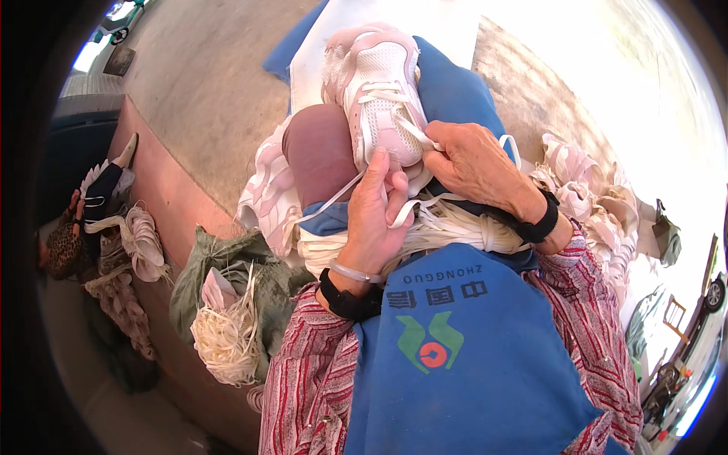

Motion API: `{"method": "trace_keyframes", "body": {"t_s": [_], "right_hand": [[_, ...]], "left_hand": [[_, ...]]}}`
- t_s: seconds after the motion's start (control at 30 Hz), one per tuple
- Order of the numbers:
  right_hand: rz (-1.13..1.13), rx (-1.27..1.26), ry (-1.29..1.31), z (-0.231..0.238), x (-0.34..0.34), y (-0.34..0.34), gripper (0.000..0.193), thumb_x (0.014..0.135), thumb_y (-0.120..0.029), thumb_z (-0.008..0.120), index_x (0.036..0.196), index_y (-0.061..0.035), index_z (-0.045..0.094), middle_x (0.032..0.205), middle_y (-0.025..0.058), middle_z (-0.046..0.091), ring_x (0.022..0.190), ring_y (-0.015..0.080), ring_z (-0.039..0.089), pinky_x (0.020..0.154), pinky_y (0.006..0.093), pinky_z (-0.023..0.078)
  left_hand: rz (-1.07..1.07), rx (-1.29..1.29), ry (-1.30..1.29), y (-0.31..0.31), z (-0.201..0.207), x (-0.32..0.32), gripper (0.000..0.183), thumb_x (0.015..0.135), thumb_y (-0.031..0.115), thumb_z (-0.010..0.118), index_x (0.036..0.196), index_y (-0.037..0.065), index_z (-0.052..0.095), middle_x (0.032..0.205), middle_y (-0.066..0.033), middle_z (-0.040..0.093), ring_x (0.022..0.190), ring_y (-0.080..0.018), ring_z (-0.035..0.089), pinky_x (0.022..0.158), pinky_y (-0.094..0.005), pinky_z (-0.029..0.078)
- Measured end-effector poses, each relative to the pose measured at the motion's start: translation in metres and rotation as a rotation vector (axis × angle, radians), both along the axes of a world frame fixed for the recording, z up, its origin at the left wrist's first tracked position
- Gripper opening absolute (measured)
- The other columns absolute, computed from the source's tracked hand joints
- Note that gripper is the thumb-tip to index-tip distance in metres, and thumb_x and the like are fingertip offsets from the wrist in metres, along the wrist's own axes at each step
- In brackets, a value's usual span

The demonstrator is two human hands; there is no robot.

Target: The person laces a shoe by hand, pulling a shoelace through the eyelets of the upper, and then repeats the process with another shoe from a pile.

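A pale pink and white sneaker (377, 91) rests toe-away on my lap, over a blue apron (462, 341). My left hand (375, 220) pinches a white shoelace (334, 199) at the shoe's near end. My right hand (474, 163) grips another stretch of lace at the shoe's right side, by the eyelets. A thick bundle of white laces (447, 227) lies across my lap under both hands. Both wrists wear black bands.
A pile of pink-white shoe uppers (588, 189) lies at my right, more at my left (265, 193). A green sack (227, 258) with a bunch of white laces (224, 337) stands left. Another person (83, 220) sits far left with shoes. Concrete floor ahead.
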State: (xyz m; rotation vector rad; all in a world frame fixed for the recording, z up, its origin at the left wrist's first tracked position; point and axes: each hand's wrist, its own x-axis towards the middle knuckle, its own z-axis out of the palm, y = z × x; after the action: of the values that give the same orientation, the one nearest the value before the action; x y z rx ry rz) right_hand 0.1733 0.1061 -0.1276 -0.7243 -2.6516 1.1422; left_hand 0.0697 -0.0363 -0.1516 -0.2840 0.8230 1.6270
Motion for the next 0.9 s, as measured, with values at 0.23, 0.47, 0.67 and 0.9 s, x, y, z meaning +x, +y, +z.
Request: {"method": "trace_keyframes", "body": {"t_s": [0.23,0.47,0.67,0.9], "right_hand": [[0.000,-0.083,-0.038,0.007,-0.001,0.003,0.017,0.076,-0.013,0.050,0.073,0.0038,0.053,0.064,0.0259,0.055,0.064,0.0456,0.055,0.061,0.0498,0.044],[0.044,-0.077,-0.086,0.022,0.002,0.003,0.025,0.081,-0.021,0.063,0.078,0.0034,0.057,0.066,0.0253,0.054,0.061,0.0424,0.053,0.058,0.0460,0.043],[0.034,-0.697,0.005,0.026,0.015,0.014,0.022,0.090,-0.014,0.064,0.074,0.0000,0.057,0.059,-0.0008,0.049,0.051,0.0065,0.038,0.045,0.0253,0.029],[0.297,-1.114,0.028,0.073,0.002,-0.008,0.021,0.091,-0.017,0.060,0.078,-0.0010,0.058,0.064,0.0024,0.053,0.057,0.0092,0.050,0.050,0.0279,0.036]], "left_hand": [[0.052,0.043,0.022,0.001,-0.008,-0.006,0.031,0.102,0.037,0.048,0.086,0.013,0.057,0.053,0.0064,0.044,0.036,-0.0031,0.029,0.033,-0.0202,0.027],[-0.017,0.095,0.004,-0.004,-0.011,-0.014,0.035,0.104,0.038,0.039,0.095,0.008,0.056,0.051,0.0049,0.039,0.036,-0.0037,0.027,0.035,-0.0189,0.026],[-0.183,-0.049,0.116,-0.018,0.008,-0.023,0.039,0.104,0.037,0.038,0.106,0.003,0.057,0.053,0.0046,0.036,0.037,-0.0046,0.026,0.036,-0.0183,0.028],[-0.206,-0.109,0.680,-0.040,0.052,-0.040,0.036,0.104,0.027,0.041,0.126,0.001,0.051,0.057,0.0053,0.036,0.045,-0.0016,0.032,0.038,-0.0182,0.035]]}}
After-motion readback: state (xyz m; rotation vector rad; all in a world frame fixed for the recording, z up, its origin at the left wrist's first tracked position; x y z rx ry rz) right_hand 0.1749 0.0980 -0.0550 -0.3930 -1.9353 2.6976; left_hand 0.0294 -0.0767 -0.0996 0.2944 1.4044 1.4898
